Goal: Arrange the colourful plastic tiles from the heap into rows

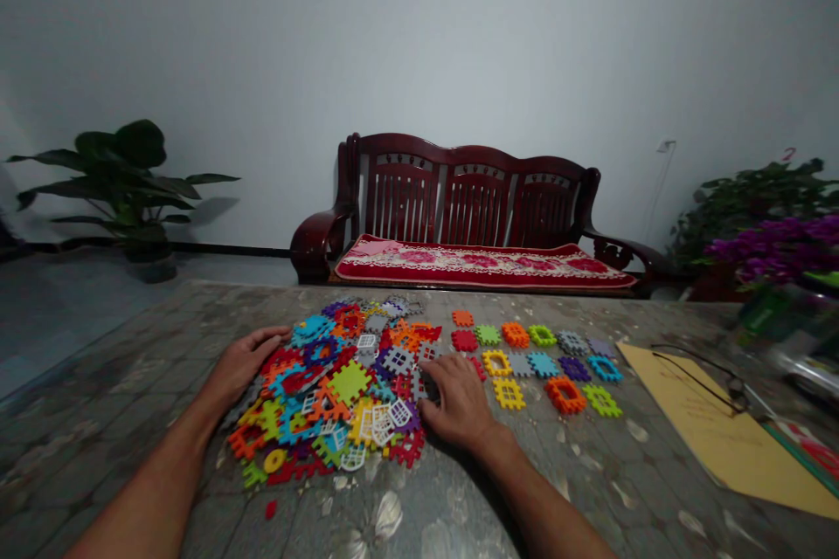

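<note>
A heap of coloured plastic interlocking building pieces [349,380] lies on the table in front of me. My left hand [246,364] rests along the heap's left edge, fingers stretched out, holding nothing that I can see. At the right edge, my right hand [459,402] lies palm down with thumb and fingers apart, touching or very near the outer pieces; the fingertips are partly hidden. White window-shaped pieces [382,424] lie on the heap's near side. To the right, separate square pieces stand in loose rows, among them a yellow frame [509,394], an orange frame [565,396] and a green frame [602,401].
A tan paper folder [727,437] lies on the right of the patterned table [419,515], with eyeglasses [738,395] on it. A small red piece [271,509] lies near the front. Behind the table stands a wooden bench [472,192]; a potted plant [137,183] is at left.
</note>
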{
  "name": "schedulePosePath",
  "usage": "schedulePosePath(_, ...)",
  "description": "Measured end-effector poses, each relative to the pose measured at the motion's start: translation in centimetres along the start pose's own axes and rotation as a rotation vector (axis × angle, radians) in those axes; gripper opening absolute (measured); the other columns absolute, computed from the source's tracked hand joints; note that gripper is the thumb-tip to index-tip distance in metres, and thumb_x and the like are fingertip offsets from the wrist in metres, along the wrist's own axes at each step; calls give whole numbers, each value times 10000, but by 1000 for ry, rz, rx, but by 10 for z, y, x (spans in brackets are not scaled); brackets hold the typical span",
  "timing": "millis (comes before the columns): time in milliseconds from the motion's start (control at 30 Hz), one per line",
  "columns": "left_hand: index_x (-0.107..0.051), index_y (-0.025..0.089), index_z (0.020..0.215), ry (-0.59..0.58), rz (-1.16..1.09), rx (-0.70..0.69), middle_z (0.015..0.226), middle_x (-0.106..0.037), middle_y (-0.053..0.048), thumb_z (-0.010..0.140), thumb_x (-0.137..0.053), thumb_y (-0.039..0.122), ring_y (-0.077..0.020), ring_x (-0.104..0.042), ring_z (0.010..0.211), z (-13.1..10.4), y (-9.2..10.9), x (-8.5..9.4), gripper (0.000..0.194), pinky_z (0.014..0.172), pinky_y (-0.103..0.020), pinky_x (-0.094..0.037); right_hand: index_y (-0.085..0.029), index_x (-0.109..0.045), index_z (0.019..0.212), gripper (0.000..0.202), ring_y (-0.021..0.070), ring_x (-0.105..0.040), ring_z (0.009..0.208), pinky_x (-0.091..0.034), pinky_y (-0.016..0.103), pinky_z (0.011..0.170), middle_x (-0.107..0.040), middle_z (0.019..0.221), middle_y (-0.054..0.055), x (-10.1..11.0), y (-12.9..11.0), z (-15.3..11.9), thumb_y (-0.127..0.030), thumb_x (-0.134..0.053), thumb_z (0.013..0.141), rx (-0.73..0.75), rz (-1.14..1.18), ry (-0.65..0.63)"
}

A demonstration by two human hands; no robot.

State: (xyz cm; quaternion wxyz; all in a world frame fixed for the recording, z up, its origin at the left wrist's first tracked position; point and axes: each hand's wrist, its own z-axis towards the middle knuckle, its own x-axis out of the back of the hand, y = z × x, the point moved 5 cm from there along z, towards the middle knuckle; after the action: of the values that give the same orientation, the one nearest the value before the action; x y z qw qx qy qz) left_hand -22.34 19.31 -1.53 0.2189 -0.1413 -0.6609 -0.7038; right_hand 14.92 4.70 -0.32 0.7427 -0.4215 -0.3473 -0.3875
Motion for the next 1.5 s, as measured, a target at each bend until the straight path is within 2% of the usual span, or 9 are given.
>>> schedulePosePath(133, -753, 154, 1068, -11, -38, 17, 1203, -805, -204, 635, -655, 704, -340, -759, 1127, 0, -3, -1, 707, 969, -395, -598, -208, -672, 1281, 542, 287, -586, 1088, -449, 448, 998, -695, 1140, 99, 0, 2, -2, -191, -659, 739, 44, 26, 88)
schedulePosePath(367, -762, 171, 1054, -11, -29, 56, 1201, -815, -164, 654, -674, 594, -343, -757, 1124, -1, 2, 2, 589, 1009, -429, -576, -219, -605, 1358, 625, 264, -617, 1084, -527, 419, 953, -649, 1191, 98, 4, 1, -4, -137, -628, 739, 109, 134, 204)
schedulePosePath(567, -765, 182, 1040, -4, 13, 55, 1150, -835, -129, 700, -626, 528, -327, -775, 1055, -4, 9, 2, 505, 1000, -432, -574, -248, -565, 1411, 697, 256, -610, 1173, -541, 421, 1019, -621, 1249, 101, 9, 7, -4, -64, -582, 739, 168, 227, 296)
schedulePosePath(733, -768, 182, 1033, 4, 11, 68, 1130, -840, -121, 689, -629, 527, -317, -778, 1034, -5, 11, 3, 506, 964, -409, -589, -251, -571, 1413, 721, 265, -605, 1227, -518, 460, 1082, -639, 1291, 104, 8, 17, -4, -37, -576, 725, 128, 257, 336)
schedulePosePath(900, -772, 204, 982, 9, -15, 71, 1065, -854, -103, 648, -672, 531, -307, -784, 987, -5, 11, 3, 477, 903, -379, -611, -233, -583, 1406, 724, 261, -600, 1268, -489, 467, 1128, -651, 1330, 106, 8, 39, 2, -50, -560, 706, 39, 340, 359)
schedulePosePath(1033, -774, 188, 995, 11, -18, 90, 1075, -851, -116, 650, -670, 518, -308, -784, 983, -5, 11, 3, 489, 878, -369, -617, -220, -583, 1407, 705, 255, -642, 1206, -533, 451, 1071, -669, 1314, 104, 28, 76, 13, -110, -580, 710, -89, 381, 403)
schedulePosePath(1167, -786, 198, 993, 27, 15, 88, 1082, -853, -101, 672, -650, 515, -317, -776, 1009, -4, 10, 2, 472, 921, -391, -604, -197, -588, 1386, 682, 250, -675, 1140, -549, 461, 1041, -690, 1265, 109, 69, 142, 16, -183, -609, 704, -255, 366, 473)
schedulePosePath(1367, -806, 258, 906, 71, 109, 67, 992, -864, -45, 677, -626, 520, -327, -781, 957, -4, 14, 5, 392, 922, -425, -601, -206, -639, 1295, 625, 253, -689, 1098, -564, 441, 1003, -701, 1248, 111, 139, 259, -23, -217, -628, 670, -479, 173, 454)
schedulePosePath(1500, -810, 249, 901, 57, 150, 88, 1008, -856, -68, 672, -594, 556, -347, -780, 946, -6, 20, 6, 439, 921, -449, -597, -182, -667, 1252, 634, 278, -695, 1086, -551, 469, 1019, -716, 1189, 119, 163, 300, -47, -179, -613, 621, -532, 89, 385)
